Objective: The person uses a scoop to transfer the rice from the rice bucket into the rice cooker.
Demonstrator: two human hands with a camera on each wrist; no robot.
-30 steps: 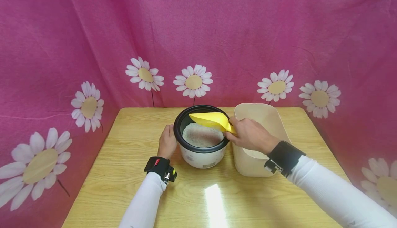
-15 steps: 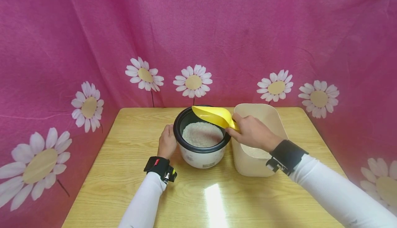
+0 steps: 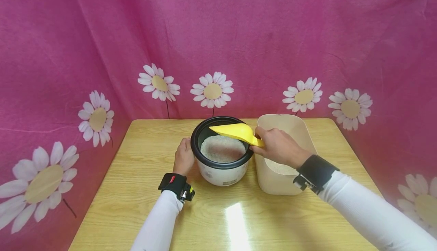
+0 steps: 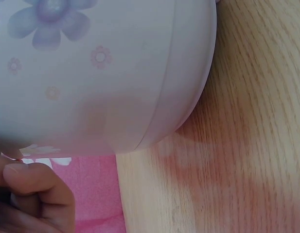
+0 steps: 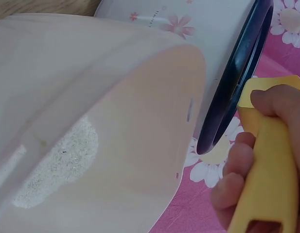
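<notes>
My right hand (image 3: 281,148) grips the handle of a yellow scoop (image 3: 235,131), its blade tilted over the open mouth of a white rice cooker (image 3: 223,175). In the right wrist view, the thumb presses on top of the scoop handle (image 5: 271,174) and the fingers wrap beneath. White rice (image 3: 222,149) lies inside the cooker, below its black rim (image 3: 218,164). At the cooker's left side, my left hand (image 3: 183,158) holds on near the rim, fingers curled in the left wrist view; what exactly they clasp is partly hidden.
A cream-coloured bin (image 3: 278,184) stands just right of the cooker, under my right forearm, with rice (image 5: 67,162) at its bottom. The wooden table (image 3: 143,190) is enclosed by a pink flowered cloth (image 3: 218,46) at the back and sides.
The scoop rose slightly, then dipped again over the cooker, its blade turning. My right hand shifted a little to the right. The left hand and cooker stayed in place.
</notes>
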